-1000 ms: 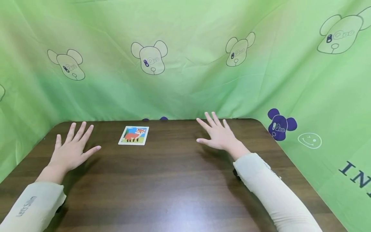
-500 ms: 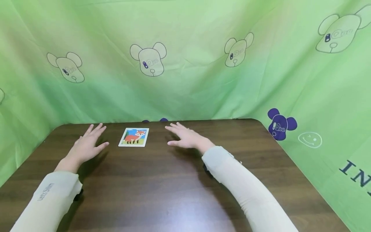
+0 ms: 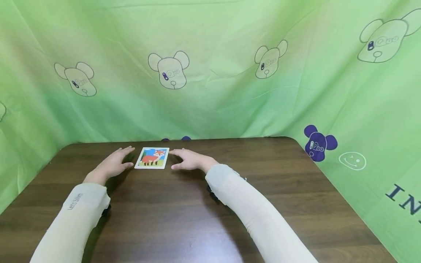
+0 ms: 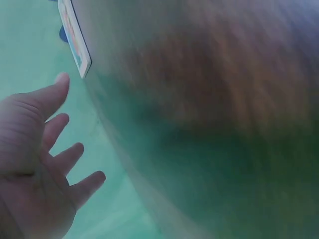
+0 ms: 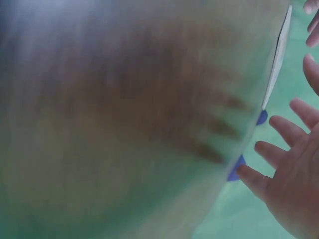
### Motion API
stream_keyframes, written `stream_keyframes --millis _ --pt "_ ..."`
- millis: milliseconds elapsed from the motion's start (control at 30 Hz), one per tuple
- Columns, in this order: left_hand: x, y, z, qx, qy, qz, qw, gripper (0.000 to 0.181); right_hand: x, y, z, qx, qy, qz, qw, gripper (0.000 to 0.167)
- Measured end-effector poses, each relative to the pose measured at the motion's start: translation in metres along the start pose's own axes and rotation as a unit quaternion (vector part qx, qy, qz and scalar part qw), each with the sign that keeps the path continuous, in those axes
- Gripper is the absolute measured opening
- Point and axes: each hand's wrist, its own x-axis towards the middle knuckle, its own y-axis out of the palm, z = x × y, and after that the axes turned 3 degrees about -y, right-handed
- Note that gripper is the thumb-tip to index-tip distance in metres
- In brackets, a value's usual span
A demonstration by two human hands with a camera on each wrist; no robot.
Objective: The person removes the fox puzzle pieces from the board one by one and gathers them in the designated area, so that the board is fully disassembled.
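Note:
A square fox picture (image 3: 152, 158) with a white border lies flat near the far edge of the wooden table, left of centre. To its left is my left hand (image 3: 113, 163), fingers extended and thumb apart; in the left wrist view a gap shows between the thumb and the picture (image 4: 75, 40). On the other side, my right hand (image 3: 190, 160) points its spread fingers towards the picture's right border. Its fingertips are very close to that border, and I cannot tell whether they touch. In the right wrist view the picture (image 5: 279, 55) appears nearly edge-on.
The dark brown table (image 3: 158, 219) has a glossy surface with reflections. A green curtain (image 3: 210, 102) printed with bear heads hangs directly behind it and along both sides.
Both hands have moved inward towards the fox picture, the left going right and the right going left by a longer way. The picture has stayed in place on the table.

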Motion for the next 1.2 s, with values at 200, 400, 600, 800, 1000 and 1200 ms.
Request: stream_keyframes --millis 200,400,600,800,1000,1200 --pt "0.006 0.01 -0.003 0.02 -0.015 0.024 0.9994 0.059 0.005 0.009 0.006 0.01 0.042 0.021 0.9988 0.067" --pt "0.009 0.016 -0.003 0.01 -0.03 0.051 0.9982 0.059 0.008 0.01 0.01 0.019 0.048 0.029 0.9983 0.066" --pt "0.012 0.014 -0.005 0.004 -0.018 0.062 0.9979 0.059 0.008 0.01 0.011 0.002 0.04 0.027 0.9988 0.06" --pt "0.018 0.015 -0.009 0.005 -0.014 0.077 0.9969 0.065 0.003 0.008 0.01 -0.005 0.046 0.038 0.9982 0.058" --pt "0.022 0.013 -0.014 -0.004 -0.027 0.099 0.9947 0.074 0.0 0.003 0.006 -0.002 0.047 0.037 0.9982 0.055" --pt "0.021 0.009 -0.022 -0.027 -0.049 0.134 0.9894 0.086 -0.003 0.001 0.002 -0.001 0.045 0.039 0.9982 0.054"
